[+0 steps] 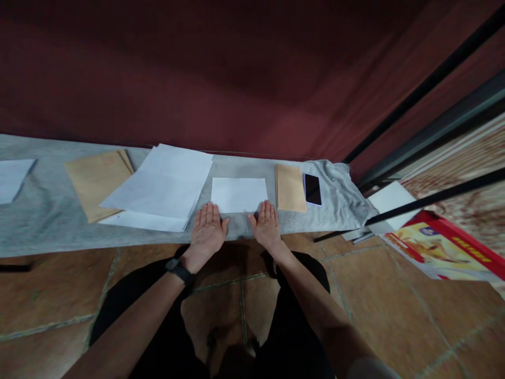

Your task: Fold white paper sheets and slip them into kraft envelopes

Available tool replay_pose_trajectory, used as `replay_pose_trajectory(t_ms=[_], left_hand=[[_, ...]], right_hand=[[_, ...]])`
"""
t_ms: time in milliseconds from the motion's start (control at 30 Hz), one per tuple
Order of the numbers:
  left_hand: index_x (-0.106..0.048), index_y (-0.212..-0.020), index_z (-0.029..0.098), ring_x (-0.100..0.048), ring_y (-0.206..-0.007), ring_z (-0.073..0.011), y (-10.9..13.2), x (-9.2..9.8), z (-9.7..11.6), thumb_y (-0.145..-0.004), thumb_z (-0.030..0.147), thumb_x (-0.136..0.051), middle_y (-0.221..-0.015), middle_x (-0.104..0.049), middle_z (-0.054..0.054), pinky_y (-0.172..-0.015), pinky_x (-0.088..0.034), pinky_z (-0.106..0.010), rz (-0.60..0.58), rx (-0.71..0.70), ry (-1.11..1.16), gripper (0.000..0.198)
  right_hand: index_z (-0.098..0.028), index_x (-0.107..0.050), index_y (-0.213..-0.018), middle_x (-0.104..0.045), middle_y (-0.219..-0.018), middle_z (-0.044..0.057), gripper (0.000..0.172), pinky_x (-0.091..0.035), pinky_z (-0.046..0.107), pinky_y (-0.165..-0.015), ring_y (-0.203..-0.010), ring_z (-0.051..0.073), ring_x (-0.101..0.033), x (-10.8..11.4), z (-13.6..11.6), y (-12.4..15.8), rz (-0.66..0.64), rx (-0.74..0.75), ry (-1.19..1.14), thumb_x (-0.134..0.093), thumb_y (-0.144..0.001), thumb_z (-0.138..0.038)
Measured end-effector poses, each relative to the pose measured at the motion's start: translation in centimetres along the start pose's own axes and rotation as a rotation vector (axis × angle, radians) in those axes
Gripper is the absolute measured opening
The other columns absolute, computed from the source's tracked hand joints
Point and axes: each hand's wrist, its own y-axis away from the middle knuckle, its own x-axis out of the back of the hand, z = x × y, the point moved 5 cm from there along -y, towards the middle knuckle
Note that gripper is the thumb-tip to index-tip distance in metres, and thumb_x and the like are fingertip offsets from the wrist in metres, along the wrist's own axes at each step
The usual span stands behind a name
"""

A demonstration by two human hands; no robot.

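Note:
A folded white sheet (pixel 239 195) lies flat on the grey cloth in front of me. My left hand (pixel 208 226), palm up with a dark watch on the wrist, rests by its lower left corner, fingers extended and nothing in it. By the lower right corner is my right hand (pixel 265 223), also palm up, fingers extended and empty. Larger white sheets (pixel 165 181) are stacked loosely to the left, partly over brown envelopes (pixel 94 181). More brown envelopes (pixel 291 188) lie right of the folded sheet, beside a dark phone (pixel 313 189).
The narrow table is covered by a grey cloth (pixel 43 221), with another white paper (pixel 13 179) at far left. A red panel rises behind it. Black bars (pixel 434 197) cross at the right, near a red and yellow box (pixel 445 247) on the tiled floor (pixel 379 295).

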Motion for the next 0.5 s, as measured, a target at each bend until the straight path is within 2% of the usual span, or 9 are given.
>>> replay_pose_trajectory(t_ms=[100, 200, 300, 367, 500], left_hand=[[-0.037, -0.156, -0.005, -0.029, -0.157, -0.0348, -0.6, 0.6, 1.2, -0.104, 0.039, -0.030, -0.164, -0.035, -0.027, -0.129, -0.025, -0.052, 0.032, -0.024, 0.018, 0.069], [-0.034, -0.158, -0.004, -0.028, -0.158, -0.0326, -1.6, 1.2, 3.6, -0.104, 0.037, -0.030, -0.166, -0.033, -0.025, -0.129, -0.024, -0.049, 0.030, -0.120, 0.048, 0.068], [-0.034, -0.158, -0.002, -0.024, -0.159, -0.0298, -2.7, 1.0, 5.4, -0.104, 0.028, -0.025, -0.168, -0.031, -0.023, -0.130, -0.022, -0.047, 0.036, -0.173, 0.075, 0.063], [-0.035, -0.158, -0.002, -0.023, -0.160, -0.0296, -3.2, 0.4, 5.6, -0.104, 0.024, -0.023, -0.168, -0.031, -0.022, -0.130, -0.021, -0.047, 0.028, -0.160, 0.081, 0.061], [-0.037, -0.156, -0.004, -0.024, -0.159, -0.0321, -3.7, -1.2, 4.4, -0.103, 0.025, -0.026, -0.167, -0.032, -0.025, -0.130, -0.020, -0.049, -0.025, -0.136, 0.067, 0.062]], right_hand=[[0.002, -0.042, -0.156, -0.040, -0.162, 0.028, 0.070, -0.034, 0.052, -0.124, -0.153, 0.036, -0.039, 0.9, 0.0, -0.8, -0.045, -0.022, -0.054, -0.036, -0.110, -0.051], [-0.005, -0.036, -0.161, -0.033, -0.168, 0.020, 0.068, -0.028, 0.050, -0.128, -0.157, 0.031, -0.033, 1.5, -1.0, -1.8, -0.122, 0.029, -0.149, -0.027, -0.111, -0.050], [-0.009, -0.037, -0.161, -0.033, -0.169, 0.014, 0.065, -0.024, 0.045, -0.130, -0.159, 0.025, -0.029, 1.5, -2.3, -2.7, -0.214, 0.070, -0.245, -0.016, -0.112, -0.047], [-0.010, -0.038, -0.161, -0.033, -0.169, 0.012, 0.064, -0.024, 0.043, -0.131, -0.159, 0.023, -0.028, 1.1, -2.9, -3.0, -0.249, 0.090, -0.277, -0.016, -0.112, -0.046], [-0.013, -0.039, -0.161, -0.033, -0.169, 0.011, 0.062, -0.022, 0.045, -0.131, -0.159, 0.024, -0.028, 0.2, -3.1, -3.1, -0.251, 0.152, -0.256, -0.024, -0.112, -0.048]])
